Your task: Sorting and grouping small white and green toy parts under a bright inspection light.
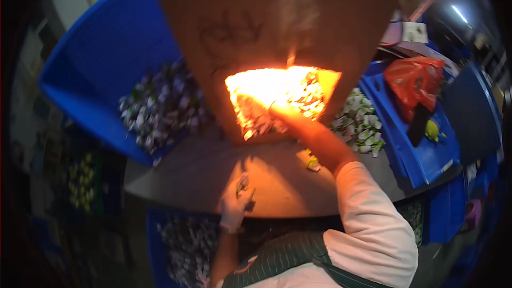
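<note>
- Within the head view, the right arm stretches forward and leftward; the right hand [279, 111] is inside the bright opening of one cardboard box [277, 32]. Because of glare, I cannot tell whether its fingers are closed.
- The left hand [233, 198], in one pale glove, is over the near table [176, 176] edge, fingers curled, gripping small pieces [243, 181]; their number is unclear.
- Loose pieces [309, 96], too many for counting, lie around the right hand.
- One red bag [413, 82] is farther right.

Small, brightly lit pieces [311, 96] lie heaped together.
</note>
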A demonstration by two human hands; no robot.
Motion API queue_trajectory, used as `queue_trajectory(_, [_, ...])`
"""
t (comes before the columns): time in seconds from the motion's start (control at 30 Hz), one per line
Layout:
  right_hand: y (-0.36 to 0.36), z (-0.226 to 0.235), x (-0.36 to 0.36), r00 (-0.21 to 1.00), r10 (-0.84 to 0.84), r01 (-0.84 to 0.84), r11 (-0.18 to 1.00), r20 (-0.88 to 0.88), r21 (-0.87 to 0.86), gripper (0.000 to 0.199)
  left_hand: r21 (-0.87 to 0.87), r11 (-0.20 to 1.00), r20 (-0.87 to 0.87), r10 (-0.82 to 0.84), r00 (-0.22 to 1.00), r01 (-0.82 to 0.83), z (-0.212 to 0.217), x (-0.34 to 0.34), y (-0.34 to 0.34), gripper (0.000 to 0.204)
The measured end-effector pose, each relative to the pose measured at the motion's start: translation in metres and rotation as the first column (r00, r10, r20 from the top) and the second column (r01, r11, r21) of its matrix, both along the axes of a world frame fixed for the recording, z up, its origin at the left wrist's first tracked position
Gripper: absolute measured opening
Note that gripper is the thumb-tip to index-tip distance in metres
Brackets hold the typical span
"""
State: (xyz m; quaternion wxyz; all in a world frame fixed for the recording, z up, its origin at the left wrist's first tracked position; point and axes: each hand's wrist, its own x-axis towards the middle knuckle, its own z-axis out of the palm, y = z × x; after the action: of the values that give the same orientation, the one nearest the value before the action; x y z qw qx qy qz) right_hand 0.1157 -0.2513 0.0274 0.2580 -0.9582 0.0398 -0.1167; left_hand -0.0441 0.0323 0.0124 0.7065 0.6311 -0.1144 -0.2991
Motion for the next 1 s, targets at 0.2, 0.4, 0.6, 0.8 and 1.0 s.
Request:
queue_trajectory(0.2, [0.008, -0.013, 0.013, 0.955, -0.286, 0.278, 0.956, 0.084, 0.096, 0.019, 0.068, 0.998, -0.031, 0.002, 1.000, 0.000, -0.024, 0.002, 0.039, 0.031])
queue_trajectory(0.4, [-0.014, -0.008, -0.014, 0.898, -0.435, 0.405, 0.876, 0.066, 0.261, 0.019, 0.017, 0.999, 0.048, -0.035, 0.998, 0.034, -0.014, -0.002, 0.016, 0.032])
queue_trajectory(0.6, [-0.006, -0.010, -0.054, 0.935, -0.354, 0.346, 0.911, 0.003, -0.224, 0.015, -0.031, 0.998, -0.077, -0.048, 0.996, 0.046, -0.025, 0.004, 0.010, 0.035])
queue_trajectory(0.8, [0.079, -0.012, -0.165, 0.992, 0.118, -0.083, 0.334, 0.045, 0.939, 0.019, -0.037, 0.997, -0.040, -0.073, 0.997, 0.072, -0.018, 0.007, -0.011, 0.038])
queue_trajectory(1.0, [0.082, -0.046, -0.191, 0.998, 0.053, -0.062, 0.355, 0.047, 0.933, 0.026, -0.033, 0.983, -0.107, -0.184, 0.977, 0.182, -0.023, 0.003, -0.027, 0.042])
